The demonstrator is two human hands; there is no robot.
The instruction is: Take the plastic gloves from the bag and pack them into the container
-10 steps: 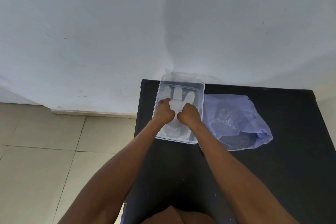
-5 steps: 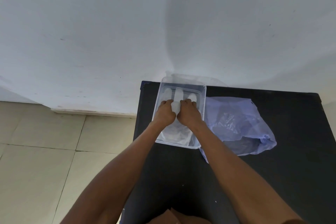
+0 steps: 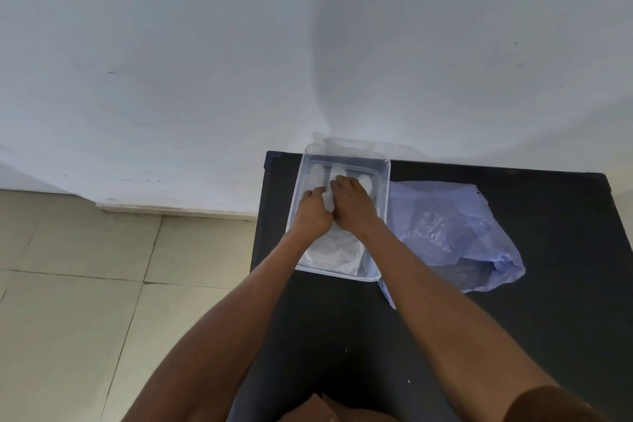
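A: Both hands are down inside the container (image 3: 298,212). The left hand (image 3: 312,216) pinches the plastic gloves (image 3: 337,250) near the middle; the right hand (image 3: 354,207) lies flattened on them, pressing.

B: Risk?

A: That film looks thin and springy; let go too soon and it may puff back over the container's rim.

B: How do the gloves look?

A: Milky, crumpled at the container's near end, finger tips pointing to its far wall. The bag (image 3: 455,236) slumps just right of the container.
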